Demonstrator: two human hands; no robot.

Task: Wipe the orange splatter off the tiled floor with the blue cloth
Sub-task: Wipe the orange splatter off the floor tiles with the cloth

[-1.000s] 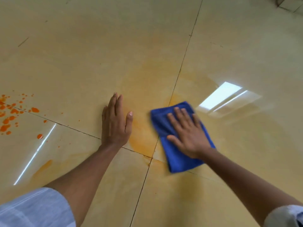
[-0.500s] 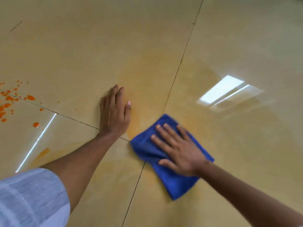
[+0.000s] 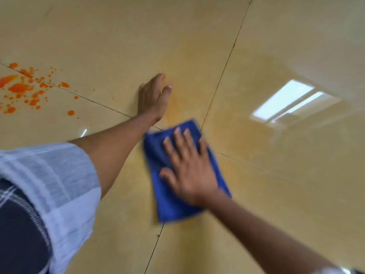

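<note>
Right hand: right hand (image 3: 189, 167) spread flat, palm down, fingers splayed wide, pressing the folded blue microfibre cloth (image 3: 167, 202) to the floor; blurred, so likely mid-stroke.
Left hand: left hand (image 3: 153, 96) flat on the tile, fingers together, holding nothing; looks like a prop for body weight.
Cloth location: centre of view, just near-right of the left hand, lying over the crossing of the dark grout lines (image 3: 221, 80); edges soft from blur.
Floor: glossy beige tiled floor (image 3: 118, 36); bright window reflection (image 3: 286, 99) at right.
Done: tiles around and far of the cloth show only a pale orange haze (image 3: 177, 107), no drops, so I judge this patch wiped but smeared, not fully clean.
Left: bright orange splatter (image 3: 21, 88) of blobs and small drops at far left, across a grout line, well apart from the cloth and looking untouched.
Progress: judged partway at best; the wet drops remain, plus the haze needs another pass.
Next need: cloth has to travel left past the propping hand to reach the drops; likely a clean face of the cloth, since the haze suggests it spreads colour.
Other: pale striped sleeve (image 3: 59, 175) at near left.
</note>
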